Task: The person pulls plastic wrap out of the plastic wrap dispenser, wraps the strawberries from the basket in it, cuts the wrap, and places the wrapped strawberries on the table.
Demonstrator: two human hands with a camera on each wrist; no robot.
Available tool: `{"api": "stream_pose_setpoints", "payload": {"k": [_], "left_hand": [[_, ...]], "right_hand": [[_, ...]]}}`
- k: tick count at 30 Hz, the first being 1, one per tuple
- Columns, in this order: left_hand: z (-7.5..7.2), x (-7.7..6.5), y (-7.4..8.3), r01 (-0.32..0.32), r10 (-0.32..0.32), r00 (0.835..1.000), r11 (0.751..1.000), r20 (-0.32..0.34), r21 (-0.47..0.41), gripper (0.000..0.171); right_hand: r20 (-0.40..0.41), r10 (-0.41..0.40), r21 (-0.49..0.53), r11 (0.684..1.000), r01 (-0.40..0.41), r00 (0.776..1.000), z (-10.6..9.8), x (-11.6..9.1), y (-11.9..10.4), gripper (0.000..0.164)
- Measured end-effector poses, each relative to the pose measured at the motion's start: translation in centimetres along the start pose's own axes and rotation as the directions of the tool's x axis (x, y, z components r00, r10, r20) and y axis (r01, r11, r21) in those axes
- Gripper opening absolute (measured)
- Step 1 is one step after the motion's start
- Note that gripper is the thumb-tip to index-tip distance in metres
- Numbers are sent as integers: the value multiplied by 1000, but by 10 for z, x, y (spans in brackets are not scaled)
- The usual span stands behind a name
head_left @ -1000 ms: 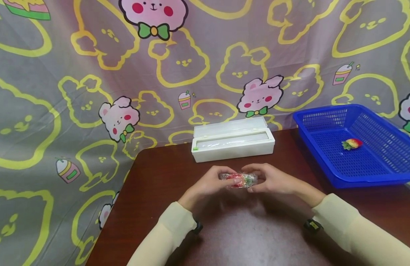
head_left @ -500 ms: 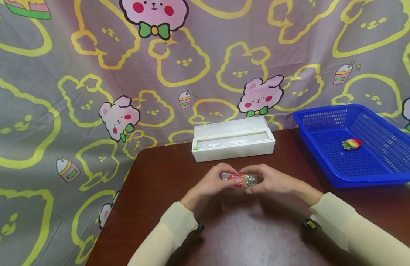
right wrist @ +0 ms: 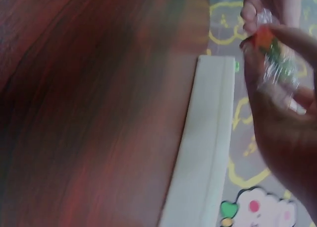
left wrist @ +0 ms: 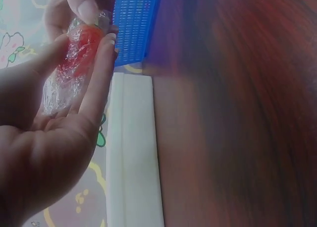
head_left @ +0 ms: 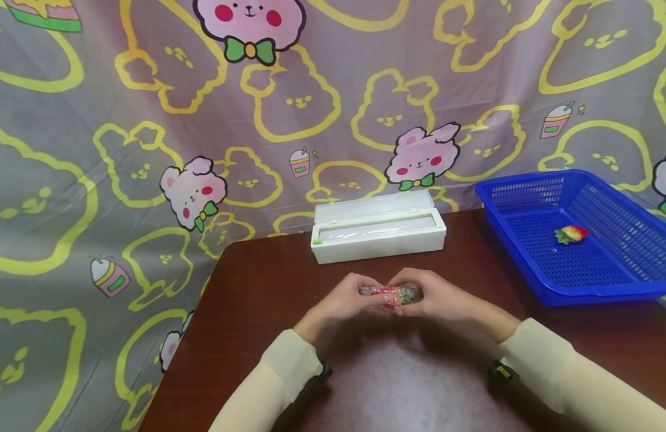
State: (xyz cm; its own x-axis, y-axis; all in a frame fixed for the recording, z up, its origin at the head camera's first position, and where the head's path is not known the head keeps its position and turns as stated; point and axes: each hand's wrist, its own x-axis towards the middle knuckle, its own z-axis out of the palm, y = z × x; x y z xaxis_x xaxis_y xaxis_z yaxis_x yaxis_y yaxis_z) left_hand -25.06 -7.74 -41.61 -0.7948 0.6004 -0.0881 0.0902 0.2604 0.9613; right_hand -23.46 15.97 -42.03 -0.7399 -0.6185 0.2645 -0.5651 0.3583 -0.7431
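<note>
Both hands hold a strawberry (head_left: pixel 389 298) wrapped in clear plastic film, above the table in front of the white box. The left hand (head_left: pixel 348 298) pinches its red end between thumb and fingers; the left wrist view shows the crinkled film (left wrist: pixel 62 90) bunched toward that palm. At the green leafy end, the right hand (head_left: pixel 438 297) grips with thumb and fingers. More loose film (right wrist: pixel 280 71) shows inside the right hand in the right wrist view. The fingers cover part of the fruit.
Behind the hands stands a long white cling film box (head_left: pixel 378 245) with its lid raised. To the right, a blue plastic basket (head_left: pixel 597 294) holds another strawberry (head_left: pixel 572 234). A patterned curtain (head_left: pixel 333 90) hangs behind the dark brown table (head_left: pixel 246 324).
The right hand has moved slightly left and closed in on the leafy end of the wrapped strawberry. The left hand keeps its grip. Box and basket have not moved.
</note>
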Motion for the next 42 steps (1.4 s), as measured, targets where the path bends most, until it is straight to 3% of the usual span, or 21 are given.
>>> {"api": "stream_pose_setpoints", "payload": {"k": [4,9,17,22,30,35,40,42], "left_hand": [[4,1,-2,9,-9,1000,1000,-1,-11,18],[7,1,-1,26,-26,1000,1000,-10,2,19],[7,-3,4,40,-40,998,999,-45,6,16],[8,-3,2,69,-68,997,998,-39,11,15],[6,-5,2,52,-53,998,995,18,89,21],[3,-6,2,50,-51,996,998,68,24,26],[2,-5,-1,25,-21,998,998,67,-60,24],[1,-5,-1,14,-11,998,998,57,-57,22]], "right_hand": [[-62,-94,-232,970,77,994,6,3,-3,36],[-68,-125,-310,945,99,990,10,4,-6,30],[-112,-115,-264,961,82,987,10,3,-14,29],[-85,-120,-260,961,94,989,9,1,-16,28],[-61,-117,-266,959,97,991,6,0,-11,27],[-60,-80,-250,966,63,995,4,-2,-8,28],[-76,-26,-235,972,7,997,2,-6,-6,31],[-78,-14,-235,972,-5,997,2,-6,-7,32]]}}
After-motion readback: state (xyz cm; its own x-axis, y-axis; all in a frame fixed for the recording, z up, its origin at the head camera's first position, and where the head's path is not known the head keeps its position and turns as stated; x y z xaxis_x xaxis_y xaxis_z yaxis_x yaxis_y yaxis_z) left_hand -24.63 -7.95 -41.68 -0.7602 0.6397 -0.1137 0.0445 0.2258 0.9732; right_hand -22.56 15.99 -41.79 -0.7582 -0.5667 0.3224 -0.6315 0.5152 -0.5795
